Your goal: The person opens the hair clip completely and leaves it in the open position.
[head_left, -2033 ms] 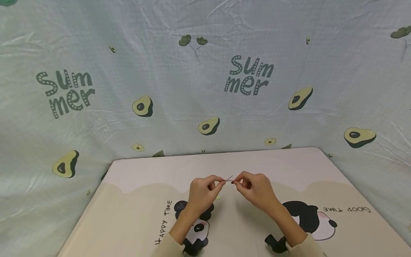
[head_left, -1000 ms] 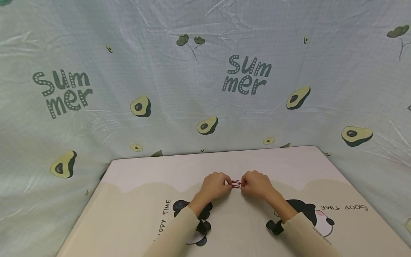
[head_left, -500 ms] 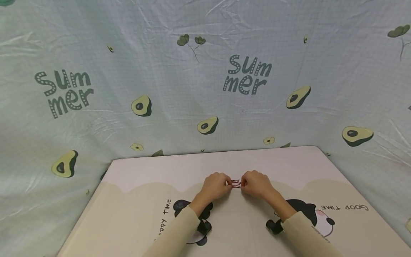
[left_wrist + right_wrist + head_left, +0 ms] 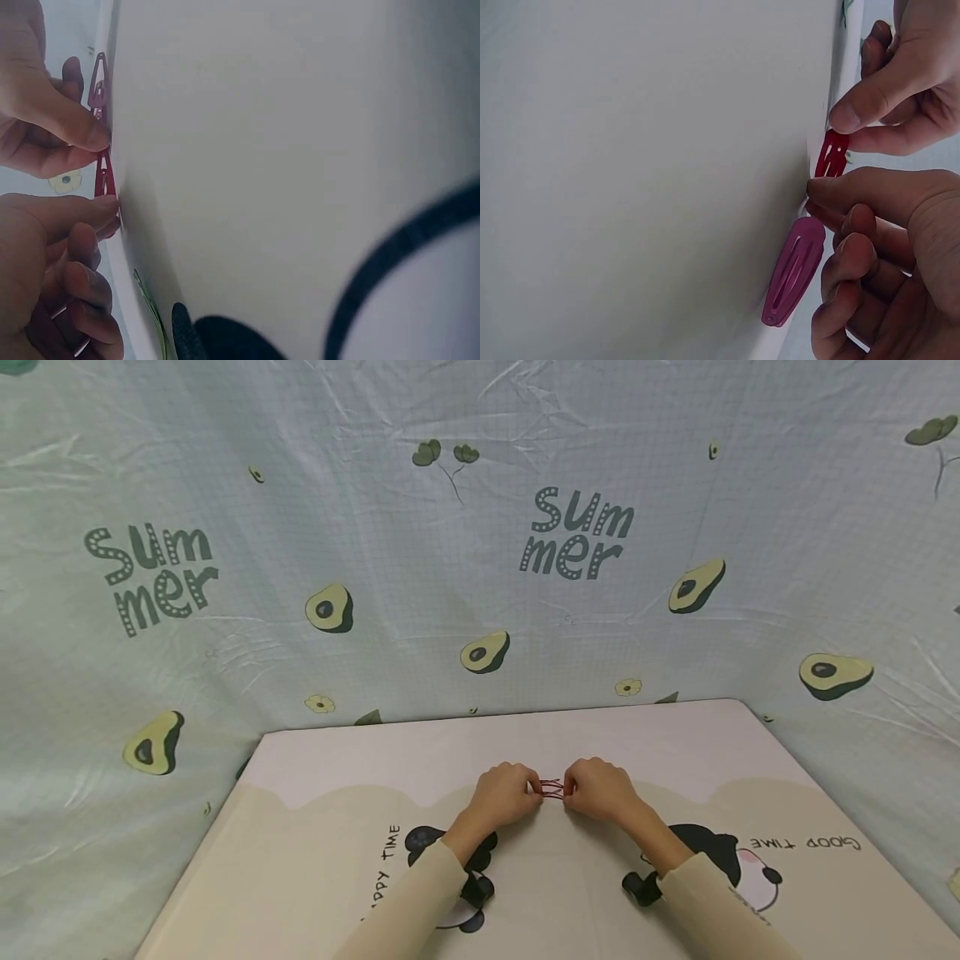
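Note:
Both hands meet over the far middle of the table in the head view. A red snap hair clip [image 4: 831,154] spans the small gap between their fingertips. My left hand [image 4: 504,793] pinches one end of it between thumb and finger. The other end is pinched by my right hand [image 4: 600,789], whose remaining fingers curl loosely in the right wrist view. Just beside those fingers lies a purple snap hair clip [image 4: 793,271]. A green hair clip [image 4: 152,307] rests on the table near my left hand. The clip's ends are hidden under the fingertips.
The table [image 4: 330,843] wears a beige and pink cover printed with pandas and lettering. Behind it hangs a pale curtain [image 4: 420,568] with avocado prints, close to the table's far edge.
Since two seconds ago both hands have lowered towards the table and turned, with the forearms reaching farther forward. Over the last second they stay almost still on the red hair clip.

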`<state>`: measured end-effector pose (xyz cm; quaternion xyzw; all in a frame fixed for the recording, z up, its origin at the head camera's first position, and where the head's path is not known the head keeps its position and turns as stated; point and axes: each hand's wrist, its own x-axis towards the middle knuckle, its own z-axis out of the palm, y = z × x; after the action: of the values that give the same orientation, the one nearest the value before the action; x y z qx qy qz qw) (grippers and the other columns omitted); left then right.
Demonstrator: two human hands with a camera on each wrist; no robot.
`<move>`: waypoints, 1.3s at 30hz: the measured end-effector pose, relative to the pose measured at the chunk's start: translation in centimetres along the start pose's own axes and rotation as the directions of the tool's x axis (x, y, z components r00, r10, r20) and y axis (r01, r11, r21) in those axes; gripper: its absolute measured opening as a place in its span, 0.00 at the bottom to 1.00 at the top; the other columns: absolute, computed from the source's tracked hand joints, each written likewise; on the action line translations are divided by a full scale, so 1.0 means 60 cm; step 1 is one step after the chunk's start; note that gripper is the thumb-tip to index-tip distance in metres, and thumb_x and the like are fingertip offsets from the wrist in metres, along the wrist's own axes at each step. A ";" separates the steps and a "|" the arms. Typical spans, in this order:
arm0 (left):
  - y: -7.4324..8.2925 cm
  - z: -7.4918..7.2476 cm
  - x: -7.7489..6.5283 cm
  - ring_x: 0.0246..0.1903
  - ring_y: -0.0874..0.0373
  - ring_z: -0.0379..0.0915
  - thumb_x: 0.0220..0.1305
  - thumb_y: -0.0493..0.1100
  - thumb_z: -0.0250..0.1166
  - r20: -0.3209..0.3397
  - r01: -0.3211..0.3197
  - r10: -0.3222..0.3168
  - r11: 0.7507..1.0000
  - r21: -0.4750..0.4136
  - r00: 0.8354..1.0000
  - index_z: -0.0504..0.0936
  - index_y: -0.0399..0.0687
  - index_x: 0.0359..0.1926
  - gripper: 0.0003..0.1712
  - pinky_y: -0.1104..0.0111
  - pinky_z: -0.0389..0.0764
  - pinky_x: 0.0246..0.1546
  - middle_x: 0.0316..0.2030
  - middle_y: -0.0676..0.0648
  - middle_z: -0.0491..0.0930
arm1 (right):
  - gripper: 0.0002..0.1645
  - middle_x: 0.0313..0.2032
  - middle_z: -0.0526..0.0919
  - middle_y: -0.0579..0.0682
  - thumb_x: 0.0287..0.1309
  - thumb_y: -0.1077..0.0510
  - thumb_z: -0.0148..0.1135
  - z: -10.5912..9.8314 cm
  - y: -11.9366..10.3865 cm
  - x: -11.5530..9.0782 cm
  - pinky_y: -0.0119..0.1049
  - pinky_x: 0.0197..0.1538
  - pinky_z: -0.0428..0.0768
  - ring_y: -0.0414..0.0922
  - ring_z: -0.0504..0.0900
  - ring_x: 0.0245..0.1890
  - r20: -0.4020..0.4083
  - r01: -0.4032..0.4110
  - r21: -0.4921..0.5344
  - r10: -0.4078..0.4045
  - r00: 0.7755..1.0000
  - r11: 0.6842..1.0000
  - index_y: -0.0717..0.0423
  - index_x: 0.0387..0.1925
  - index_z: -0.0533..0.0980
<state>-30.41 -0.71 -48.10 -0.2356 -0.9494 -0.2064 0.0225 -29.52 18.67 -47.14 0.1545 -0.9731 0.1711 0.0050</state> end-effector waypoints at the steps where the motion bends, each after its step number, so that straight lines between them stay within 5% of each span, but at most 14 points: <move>1: 0.000 0.000 0.000 0.22 0.64 0.66 0.61 0.46 0.71 0.003 0.002 -0.002 1.000 -0.003 1.000 0.92 0.53 0.35 0.04 0.70 0.65 0.22 0.20 0.56 0.78 | 0.08 0.21 0.79 0.42 0.51 0.62 0.71 -0.001 0.000 -0.001 0.37 0.26 0.71 0.42 0.73 0.22 0.000 0.000 0.001 0.000 1.000 1.000 0.49 0.21 0.81; 23: -0.010 -0.023 -0.019 0.23 0.63 0.70 0.64 0.49 0.71 -0.032 0.036 -0.038 0.997 -0.062 0.999 0.91 0.52 0.39 0.08 0.70 0.69 0.24 0.24 0.55 0.81 | 0.08 0.24 0.80 0.41 0.51 0.53 0.77 -0.029 -0.012 -0.013 0.36 0.26 0.69 0.39 0.73 0.23 -0.043 0.005 0.044 -0.003 0.999 0.999 0.49 0.33 0.85; 32: -0.036 -0.053 -0.055 0.20 0.66 0.66 0.63 0.50 0.73 -0.135 0.024 -0.040 0.992 -0.121 0.990 0.91 0.53 0.40 0.09 0.71 0.67 0.21 0.18 0.58 0.76 | 0.09 0.21 0.79 0.39 0.52 0.53 0.78 -0.034 -0.040 -0.021 0.34 0.25 0.69 0.37 0.72 0.20 -0.077 0.073 0.070 -0.067 0.995 0.995 0.49 0.35 0.86; 39: -0.058 -0.072 -0.098 0.17 0.66 0.63 0.62 0.49 0.74 -0.173 0.072 -0.103 0.981 -0.179 0.980 0.91 0.52 0.41 0.10 0.72 0.63 0.20 0.16 0.58 0.73 | 0.09 0.22 0.78 0.39 0.54 0.52 0.78 -0.028 -0.075 -0.019 0.34 0.28 0.70 0.38 0.72 0.23 -0.062 0.063 0.108 -0.056 0.996 0.992 0.48 0.35 0.86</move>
<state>-27.05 -7.83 -46.31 -0.1747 -0.9315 -0.3089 0.0793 -27.15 15.56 -44.16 0.1783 -0.9566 0.2285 0.0305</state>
